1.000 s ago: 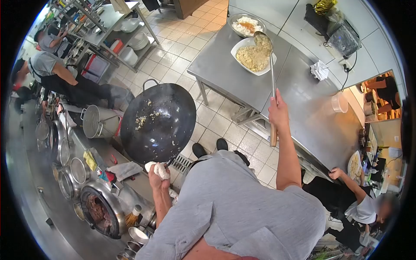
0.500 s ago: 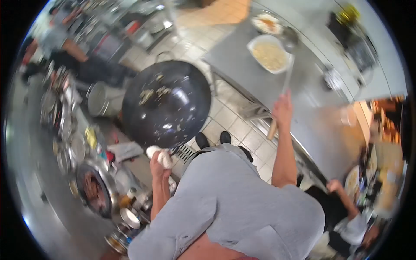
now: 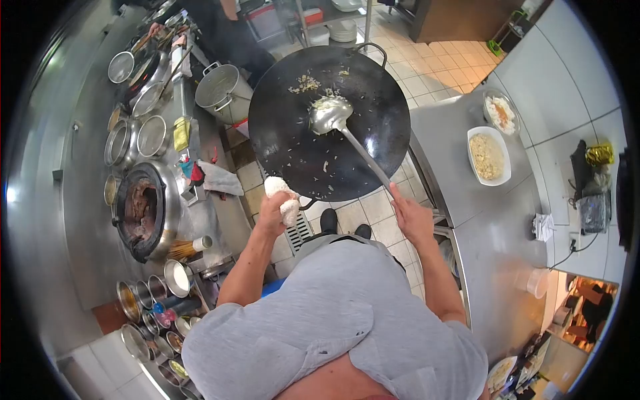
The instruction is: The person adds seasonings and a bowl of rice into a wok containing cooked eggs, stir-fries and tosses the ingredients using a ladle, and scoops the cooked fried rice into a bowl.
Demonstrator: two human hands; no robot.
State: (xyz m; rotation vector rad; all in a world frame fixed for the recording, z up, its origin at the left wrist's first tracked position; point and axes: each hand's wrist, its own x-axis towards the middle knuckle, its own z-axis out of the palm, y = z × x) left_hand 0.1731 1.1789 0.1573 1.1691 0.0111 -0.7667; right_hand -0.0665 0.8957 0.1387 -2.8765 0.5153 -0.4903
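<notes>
My left hand is closed around a white cloth at the near edge of a large black wok. Part of the wok's near handle shows beside the cloth; whether the fingers grip the handle through it is hidden. In my right hand is the shaft of a metal ladle, its bowl over the middle of the wok. Small bits of food cling to the wok's far inner side, with scattered scraps lower down.
On the steel counter at right stand a white dish of food and a round bowl. The stove at left holds a charred burner, strainers and several seasoning pots. A tall pot stands left of the wok.
My right hand has brought the ladle from above the counter, near the white dish, to over the wok. My left hand still grasps the cloth at the wok's edge. The view has turned.
</notes>
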